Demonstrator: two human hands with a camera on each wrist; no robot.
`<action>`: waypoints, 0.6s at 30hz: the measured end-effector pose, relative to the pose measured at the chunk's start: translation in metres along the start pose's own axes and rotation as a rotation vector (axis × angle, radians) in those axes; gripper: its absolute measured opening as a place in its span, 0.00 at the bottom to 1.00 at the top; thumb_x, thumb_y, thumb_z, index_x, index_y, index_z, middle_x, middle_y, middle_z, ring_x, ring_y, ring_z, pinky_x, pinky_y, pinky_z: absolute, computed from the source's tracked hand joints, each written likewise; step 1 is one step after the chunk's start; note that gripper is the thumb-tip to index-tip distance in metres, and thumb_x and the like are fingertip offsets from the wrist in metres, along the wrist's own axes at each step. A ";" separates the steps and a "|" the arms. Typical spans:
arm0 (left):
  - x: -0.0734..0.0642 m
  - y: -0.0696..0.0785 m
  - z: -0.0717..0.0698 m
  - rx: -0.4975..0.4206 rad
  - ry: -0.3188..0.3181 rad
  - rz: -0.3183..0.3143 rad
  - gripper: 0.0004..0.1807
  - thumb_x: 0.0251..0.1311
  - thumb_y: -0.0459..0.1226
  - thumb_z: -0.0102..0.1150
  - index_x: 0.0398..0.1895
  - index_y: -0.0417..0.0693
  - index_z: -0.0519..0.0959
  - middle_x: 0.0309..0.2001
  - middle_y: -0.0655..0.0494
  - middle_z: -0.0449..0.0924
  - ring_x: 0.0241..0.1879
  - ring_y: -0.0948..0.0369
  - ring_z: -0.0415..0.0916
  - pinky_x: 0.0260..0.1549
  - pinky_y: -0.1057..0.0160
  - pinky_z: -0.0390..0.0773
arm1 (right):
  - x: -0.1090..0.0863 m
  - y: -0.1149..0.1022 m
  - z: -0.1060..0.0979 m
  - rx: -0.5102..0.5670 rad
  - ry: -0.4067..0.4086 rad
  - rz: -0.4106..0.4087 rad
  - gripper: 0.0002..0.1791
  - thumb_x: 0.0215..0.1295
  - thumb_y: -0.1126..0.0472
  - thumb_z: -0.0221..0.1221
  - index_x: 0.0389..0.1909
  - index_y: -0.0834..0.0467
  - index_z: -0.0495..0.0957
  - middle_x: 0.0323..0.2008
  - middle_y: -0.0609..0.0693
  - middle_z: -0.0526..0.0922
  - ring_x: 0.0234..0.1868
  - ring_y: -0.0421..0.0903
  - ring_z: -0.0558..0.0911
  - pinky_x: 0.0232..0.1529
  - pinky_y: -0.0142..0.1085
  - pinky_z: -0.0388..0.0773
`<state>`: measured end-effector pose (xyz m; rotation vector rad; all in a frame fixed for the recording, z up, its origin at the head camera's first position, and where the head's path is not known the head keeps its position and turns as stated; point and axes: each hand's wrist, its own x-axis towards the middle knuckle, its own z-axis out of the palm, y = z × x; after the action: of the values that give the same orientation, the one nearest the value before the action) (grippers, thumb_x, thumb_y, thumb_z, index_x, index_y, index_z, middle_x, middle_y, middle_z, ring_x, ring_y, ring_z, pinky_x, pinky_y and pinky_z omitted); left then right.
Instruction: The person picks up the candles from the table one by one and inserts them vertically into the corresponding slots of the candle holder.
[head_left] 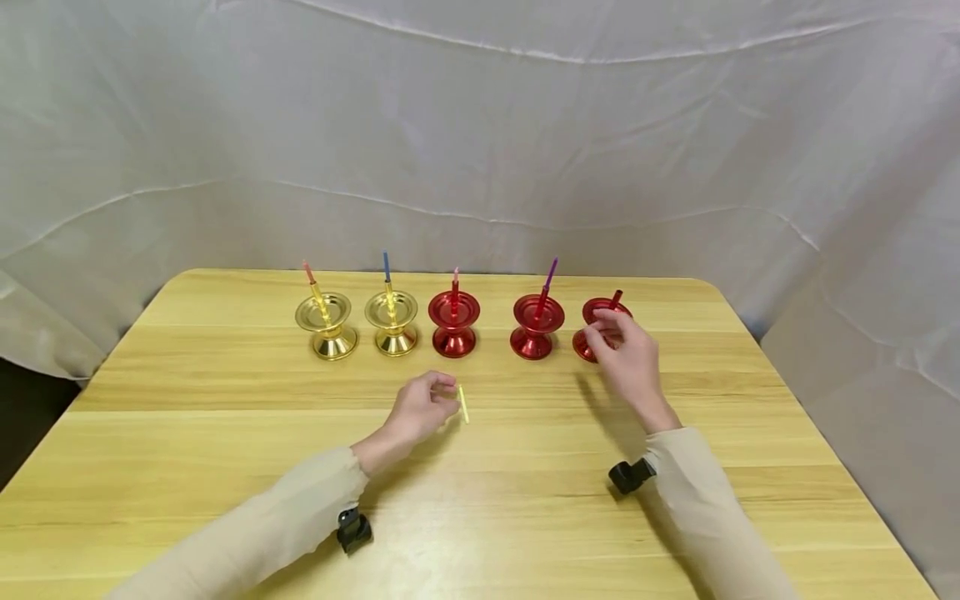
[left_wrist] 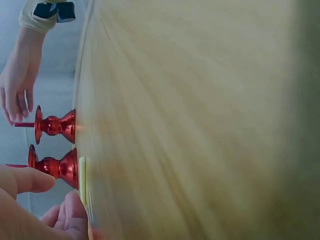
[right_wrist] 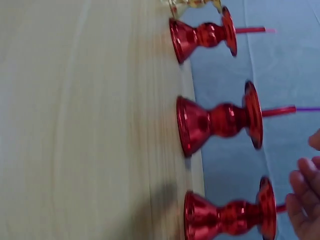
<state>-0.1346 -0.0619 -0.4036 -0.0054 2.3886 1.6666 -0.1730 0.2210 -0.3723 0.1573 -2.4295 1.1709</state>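
My left hand (head_left: 420, 408) hovers low over the middle of the table, thumb and fingers apart. Beside its fingertips a thin yellow candle (head_left: 463, 404) lies on the wood. The left wrist view shows the same candle (left_wrist: 83, 175) close to the fingers, not gripped. My right hand (head_left: 630, 358) hangs by the rightmost red candle holder (head_left: 617, 305), loosely bent, with nothing seen in it. That holder's tube bears no candle and is partly hidden by the hand. In the right wrist view, fingers (right_wrist: 305, 192) are close to the tube; whether they touch it I cannot tell.
Two gold holders (head_left: 333, 342) with thin candles stand at the left of the row, one light red, one blue (head_left: 386, 267). A red holder (head_left: 453, 342) has a pink candle, another red one (head_left: 532, 342) a purple candle (head_left: 551, 272). Grey cloth (head_left: 480, 150) hangs behind.
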 end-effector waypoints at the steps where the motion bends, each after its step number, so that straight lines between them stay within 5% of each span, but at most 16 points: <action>1: 0.001 0.000 0.000 0.005 -0.003 0.000 0.21 0.53 0.24 0.59 0.53 0.31 0.74 0.47 0.44 0.79 0.45 0.51 0.76 0.39 0.62 0.81 | 0.000 0.002 -0.002 -0.001 0.038 -0.009 0.14 0.62 0.68 0.62 0.48 0.68 0.79 0.38 0.58 0.83 0.40 0.51 0.80 0.41 0.27 0.75; 9: 0.006 -0.001 0.001 0.132 0.008 0.037 0.18 0.52 0.26 0.61 0.48 0.32 0.77 0.42 0.46 0.80 0.43 0.52 0.75 0.46 0.56 0.78 | 0.003 0.022 -0.010 0.036 0.218 0.013 0.17 0.60 0.66 0.64 0.48 0.70 0.78 0.43 0.62 0.78 0.45 0.52 0.75 0.50 0.35 0.71; 13: 0.008 -0.002 0.003 0.179 0.031 0.076 0.16 0.50 0.26 0.62 0.45 0.32 0.78 0.40 0.47 0.81 0.42 0.51 0.76 0.46 0.55 0.77 | 0.007 0.030 -0.013 0.071 0.125 0.145 0.33 0.61 0.59 0.65 0.64 0.69 0.66 0.58 0.65 0.68 0.59 0.58 0.68 0.62 0.48 0.66; 18: 0.010 0.000 0.005 0.281 0.058 0.123 0.12 0.48 0.29 0.65 0.38 0.35 0.79 0.34 0.50 0.82 0.39 0.53 0.79 0.44 0.57 0.78 | 0.013 0.037 -0.015 0.161 -0.064 0.335 0.52 0.62 0.50 0.65 0.76 0.61 0.43 0.73 0.62 0.51 0.71 0.57 0.55 0.69 0.47 0.56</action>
<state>-0.1431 -0.0566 -0.4072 0.1447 2.6957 1.3797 -0.1900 0.2577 -0.3852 -0.1744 -2.4806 1.5275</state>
